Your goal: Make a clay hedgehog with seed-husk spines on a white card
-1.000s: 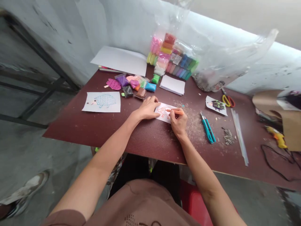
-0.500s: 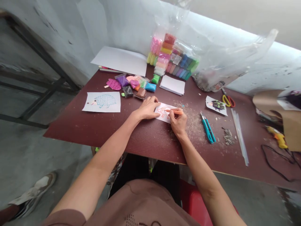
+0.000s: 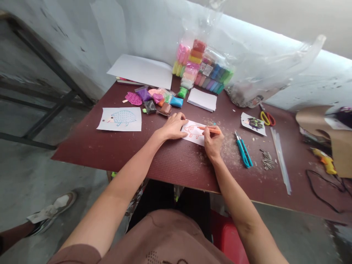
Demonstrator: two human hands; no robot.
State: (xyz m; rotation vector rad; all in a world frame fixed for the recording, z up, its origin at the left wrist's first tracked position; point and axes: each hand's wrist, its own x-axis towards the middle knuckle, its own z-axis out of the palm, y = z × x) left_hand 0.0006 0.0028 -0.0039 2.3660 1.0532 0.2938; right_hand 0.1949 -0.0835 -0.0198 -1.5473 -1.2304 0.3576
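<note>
A small white card [image 3: 192, 140] lies on the dark red table, bearing an orange outline of an animal with short legs. My left hand [image 3: 173, 127] rests flat at the card's left edge, fingers apart, thumb and fingertips pressing on it. In my right hand [image 3: 213, 142] is an orange marker [image 3: 213, 130], pinched with its tip at the drawing. Part of the card's right side is hidden under that hand. A larger sheet with a blue hedgehog drawing [image 3: 124, 117] lies to the left; a cut-out hedgehog card [image 3: 252, 123] lies to the right.
Behind my hands are clay packets [image 3: 165, 109], a paper stack [image 3: 202, 99] and bagged coloured clay [image 3: 211, 75]. On the right lie teal cutters [image 3: 244, 152], scissors [image 3: 267, 118], seeds [image 3: 267, 160], glue sticks [image 3: 281, 161] and a yellow glue gun [image 3: 327, 161]. Another person's shoe [image 3: 55, 211] is at lower left.
My right hand and the marker have shifted right along the card, uncovering more of the orange drawing. My left hand stays in place. The other person's foot has moved right.
</note>
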